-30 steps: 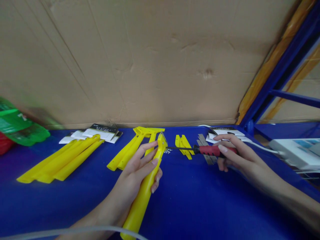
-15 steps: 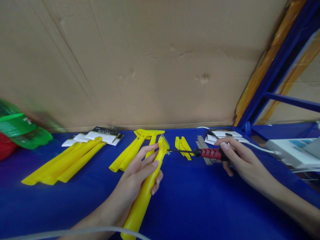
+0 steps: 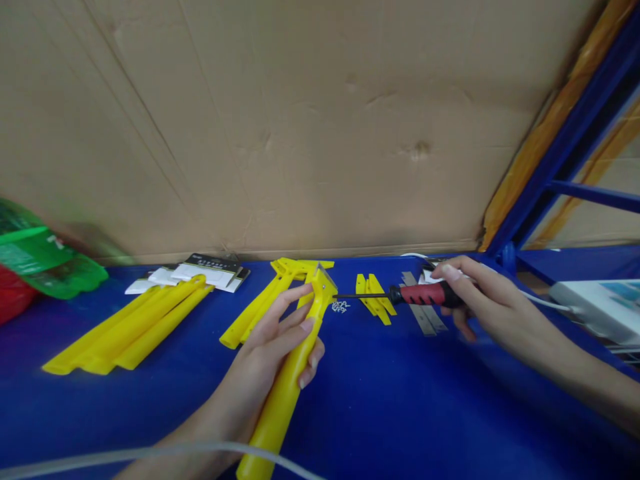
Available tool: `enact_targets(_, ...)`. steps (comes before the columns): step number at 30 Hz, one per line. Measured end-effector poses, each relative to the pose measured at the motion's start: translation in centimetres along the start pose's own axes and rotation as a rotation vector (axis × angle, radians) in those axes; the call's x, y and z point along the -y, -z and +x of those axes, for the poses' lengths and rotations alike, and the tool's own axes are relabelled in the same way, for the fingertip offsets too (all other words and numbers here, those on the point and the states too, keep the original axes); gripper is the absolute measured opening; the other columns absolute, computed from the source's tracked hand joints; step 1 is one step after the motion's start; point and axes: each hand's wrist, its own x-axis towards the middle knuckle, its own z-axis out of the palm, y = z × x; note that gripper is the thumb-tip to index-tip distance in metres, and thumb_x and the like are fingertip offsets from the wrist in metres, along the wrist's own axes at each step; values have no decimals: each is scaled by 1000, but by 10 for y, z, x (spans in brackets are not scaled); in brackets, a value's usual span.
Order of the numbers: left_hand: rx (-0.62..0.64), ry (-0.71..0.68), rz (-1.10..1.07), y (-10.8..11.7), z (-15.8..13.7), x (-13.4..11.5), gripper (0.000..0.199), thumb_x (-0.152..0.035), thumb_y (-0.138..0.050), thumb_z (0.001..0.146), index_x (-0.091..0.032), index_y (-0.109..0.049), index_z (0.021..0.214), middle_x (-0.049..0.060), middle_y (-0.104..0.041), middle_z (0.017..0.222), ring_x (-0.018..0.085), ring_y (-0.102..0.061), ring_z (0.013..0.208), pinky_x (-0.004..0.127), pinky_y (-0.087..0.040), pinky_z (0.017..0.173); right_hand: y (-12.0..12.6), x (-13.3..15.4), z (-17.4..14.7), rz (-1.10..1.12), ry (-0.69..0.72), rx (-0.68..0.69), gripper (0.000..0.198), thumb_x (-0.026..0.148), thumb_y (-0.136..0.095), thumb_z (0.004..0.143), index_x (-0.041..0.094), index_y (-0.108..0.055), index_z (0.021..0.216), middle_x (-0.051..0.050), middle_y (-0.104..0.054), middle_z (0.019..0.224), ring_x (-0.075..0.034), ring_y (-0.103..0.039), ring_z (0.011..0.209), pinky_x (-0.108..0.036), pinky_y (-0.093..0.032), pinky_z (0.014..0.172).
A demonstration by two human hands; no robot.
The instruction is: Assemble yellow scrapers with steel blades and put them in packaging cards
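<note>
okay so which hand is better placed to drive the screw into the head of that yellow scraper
Right, probably. The right hand grips the screwdriver, whose tip already points at the head of the scraper. The left hand is wrapped around the scraper's handle, steadying it.

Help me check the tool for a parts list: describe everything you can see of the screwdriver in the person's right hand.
The screwdriver has a red grip with black ends, likely rubber or plastic, and a thin dark metal shaft. It lies almost level above the blue table, pointing left. The right hand grips the handle's rear. Its tip meets the head of the yellow scraper held by the left hand, just above a small heap of screws.
</note>
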Motion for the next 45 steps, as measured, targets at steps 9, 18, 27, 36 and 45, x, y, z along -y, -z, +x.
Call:
enact_targets(9,2,51,43,-5,-7,3,45,-29,-69,95,-25,-51,136,-1,-63,74,7,-51,46,19,-35,45,8,-8,-11,174,13,29,40,59,-70,92,24,-60,108,3,-66,63,-15,-62,52,-24,-52,47)
enact_targets(18,-23,23,57,-3,-5,5,50,-32,-69,95,-25,-47,139,-1,-63,64,10,-51,47,19,-35,47,4,-9,-19,98,3,84,42,51,-68,94,22,-60,124,-3,-73,78,-17,-68,60,-27,-57,52)
enact_targets(27,-80,38,42,-6,-4,5,49,-31,-74,91,-23,-53,135,0,-64,73,9,-52,48,20,-36,47,-8,-13,-24,6,47,18,40,60,-58,99,21,-62,109,5,-59,57,-10,-52,35,-19,-41,35)
enact_targets(36,-118,36,9,-6,-2,8,48,-28,-75,89,-22,-56,133,-3,-59,68,9,-50,45,20,-32,44,-4,2,-25,105,-39,52,51,49,-79,85,26,-60,126,-3,-74,87,-16,-65,59,-26,-58,51)
enact_targets(45,-108,10,-18,-8,-6,-2,50,-29,-72,92,-25,-52,138,-3,-59,66,9,-49,46,20,-33,46,2,21,8,-95,43,102,48,66,-57,95,20,-68,101,3,-60,52,-16,-60,39,-28,-51,43)
